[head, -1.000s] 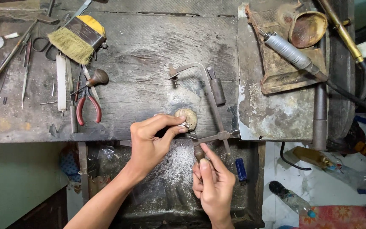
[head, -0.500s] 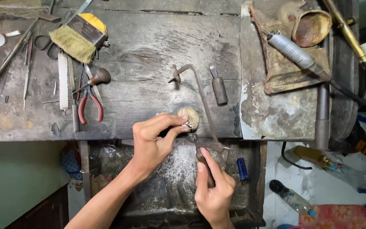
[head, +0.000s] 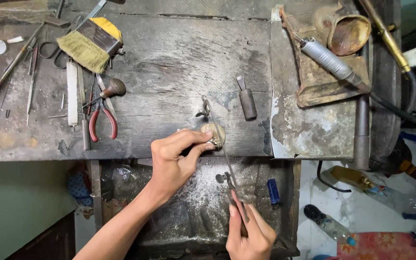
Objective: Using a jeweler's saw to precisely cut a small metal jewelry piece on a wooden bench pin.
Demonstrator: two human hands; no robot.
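Observation:
My left hand [head: 176,161] pinches a small silvery piece [head: 213,141] against a worn wooden bench pin [head: 214,133] at the front edge of the dark workbench [head: 179,72]. My right hand [head: 249,233] grips the handle of a thin metal saw frame [head: 217,139], which runs up from the hand past the small piece to its far end on the bench. The handle is mostly hidden inside my fist.
Red-handled pliers [head: 101,120], a yellow brush [head: 90,43], scissors, files and several thin tools lie at the left. A rotary handpiece [head: 326,60] and a brown dish [head: 347,33] rest on a metal sheet at the right. A dusty catch tray [head: 193,202] sits below the bench.
The saw frame has swung from lying flat on the bench to standing on edge in line with the piece. My right hand has dropped lower with the handle. The left hand stays put.

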